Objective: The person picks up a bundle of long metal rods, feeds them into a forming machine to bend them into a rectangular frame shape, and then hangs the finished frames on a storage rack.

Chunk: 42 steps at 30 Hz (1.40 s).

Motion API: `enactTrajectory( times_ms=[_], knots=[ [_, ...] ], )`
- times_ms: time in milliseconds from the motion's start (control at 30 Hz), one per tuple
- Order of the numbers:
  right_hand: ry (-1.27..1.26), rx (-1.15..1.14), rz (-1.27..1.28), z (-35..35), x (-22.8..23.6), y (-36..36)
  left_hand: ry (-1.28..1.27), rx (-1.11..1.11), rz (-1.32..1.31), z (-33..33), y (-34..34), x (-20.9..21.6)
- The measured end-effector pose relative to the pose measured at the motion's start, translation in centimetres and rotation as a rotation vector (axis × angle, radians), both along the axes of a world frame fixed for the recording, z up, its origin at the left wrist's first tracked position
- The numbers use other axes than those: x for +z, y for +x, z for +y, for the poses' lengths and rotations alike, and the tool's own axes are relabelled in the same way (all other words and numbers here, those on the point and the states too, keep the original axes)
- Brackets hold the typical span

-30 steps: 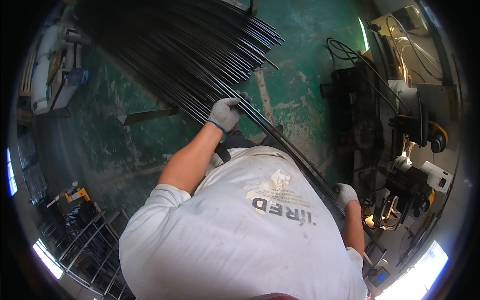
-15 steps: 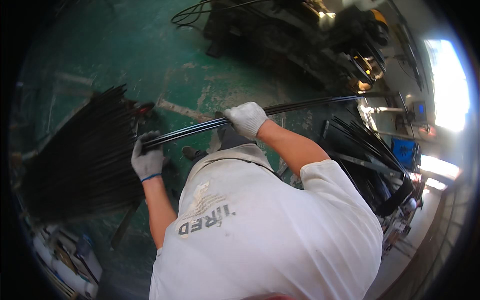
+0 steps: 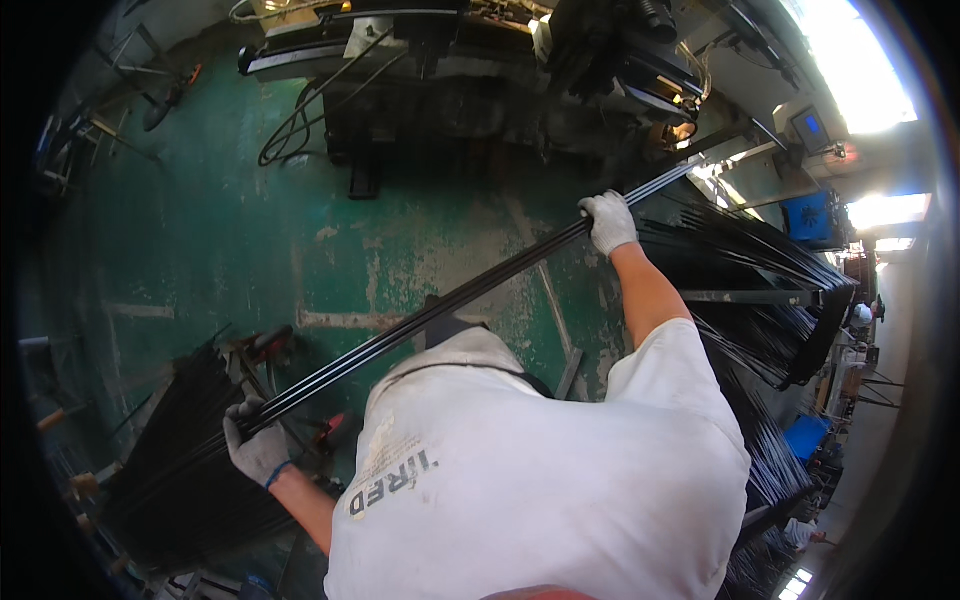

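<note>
A bundle of several long, thin dark metal bars point(image 3: 450, 302) runs slantwise across my front, from lower left up to the upper right. Toward its lower left end, my left hand point(image 3: 257, 447) in a grey-white glove is closed around it. Farther up, my gloved right hand point(image 3: 610, 223) grips the same bundle with the arm stretched out. The bars' upper right end reaches beyond my right hand, near a machine. Beneath my left hand lies a large stack of similar dark bars point(image 3: 190, 490), which hides where the bundle's lower end stops.
A big dark machine point(image 3: 450, 120) with hanging cables stands ahead. More dark bars point(image 3: 760, 330) lie in stacks on a rack at the right. A blue box point(image 3: 812, 218) and a small screen point(image 3: 808, 125) are beyond them. The green floor point(image 3: 400, 240) has worn patches.
My view has turned rightward. My hands have spread farther apart along the bars; the right has reached up and outward, and the bundle slants more steeply. Both hands still grip it.
</note>
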State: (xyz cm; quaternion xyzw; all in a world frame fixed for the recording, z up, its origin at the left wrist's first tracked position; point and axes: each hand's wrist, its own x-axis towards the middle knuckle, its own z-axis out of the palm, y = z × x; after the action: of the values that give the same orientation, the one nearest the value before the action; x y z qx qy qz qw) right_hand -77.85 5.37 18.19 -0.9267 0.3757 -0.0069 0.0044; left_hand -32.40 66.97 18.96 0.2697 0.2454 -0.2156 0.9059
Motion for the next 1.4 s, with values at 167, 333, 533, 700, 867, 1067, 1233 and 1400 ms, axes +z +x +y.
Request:
enactTrajectory(
  times_ms=[167,333,533,700,867,1067,1233,1400],
  knots=[
    [-0.258,-0.542,-0.271,-4.0,-3.2,-3.1,-0.013,-0.132,-0.205,-10.9,1.6,8.2],
    [1.663,-0.889,-2.013,2.8,-2.1,4.2,0.025,-0.19,-0.298,-18.3,4.7,9.4],
    [1.51,-0.85,-2.218,3.2,-2.6,16.8,-0.16,-0.489,-0.373,-29.3,10.3,11.2],
    [1.225,-0.782,-2.293,-1.5,2.0,19.1,-0.265,-0.62,-0.51,-33.7,21.2,14.3],
    [0.907,-0.686,-2.391,-7.4,5.3,23.6,-0.259,-0.689,-0.577,-38.7,32.5,13.8],
    [1.072,-0.63,-2.278,-8.5,11.9,33.3,-0.156,-0.713,-0.47,-46.4,38.3,8.9],
    [1.049,-0.645,-2.213,-13.9,10.3,36.6,-0.181,-0.854,-0.448,-52.7,40.4,5.6],
    [0.779,-0.843,-2.242,-19.4,10.1,38.1,-0.115,-0.815,-0.336,-57.3,39.8,7.6]
  ],
)
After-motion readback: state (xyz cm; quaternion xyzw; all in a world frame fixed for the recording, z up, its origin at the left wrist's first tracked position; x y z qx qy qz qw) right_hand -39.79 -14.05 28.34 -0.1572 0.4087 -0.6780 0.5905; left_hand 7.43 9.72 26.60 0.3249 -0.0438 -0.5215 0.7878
